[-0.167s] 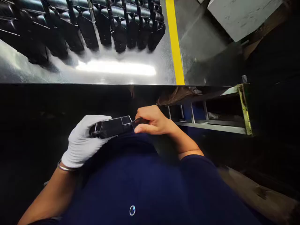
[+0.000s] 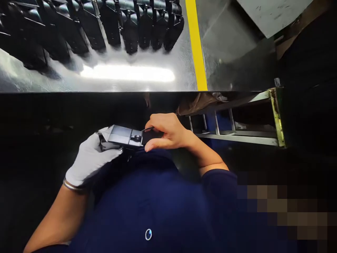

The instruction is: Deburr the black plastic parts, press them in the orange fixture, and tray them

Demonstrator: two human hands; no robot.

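In the head view my left hand (image 2: 88,158), in a white glove, grips a glossy black plastic part (image 2: 121,135) by its left end. The part is box-like, with a flat face that reflects light and a small recess near its right end. My bare right hand (image 2: 168,131) is at that right end, thumb and fingers closed on a thin dark piece (image 2: 149,128). What kind of piece it is, and whether it is joined to the part, I cannot tell. Both hands are in front of my body, below the table edge.
Rows of similar black parts (image 2: 131,33) stand on a shiny metal table (image 2: 179,66). A yellow stripe (image 2: 196,45) crosses its top. At the upper right is a pale grey panel (image 2: 273,14); a metal frame (image 2: 242,140) stands below the table on the right.
The black part has turned in my left hand, so its flat face now catches the light. My right hand has shifted slightly left and up, staying at the part's right end.
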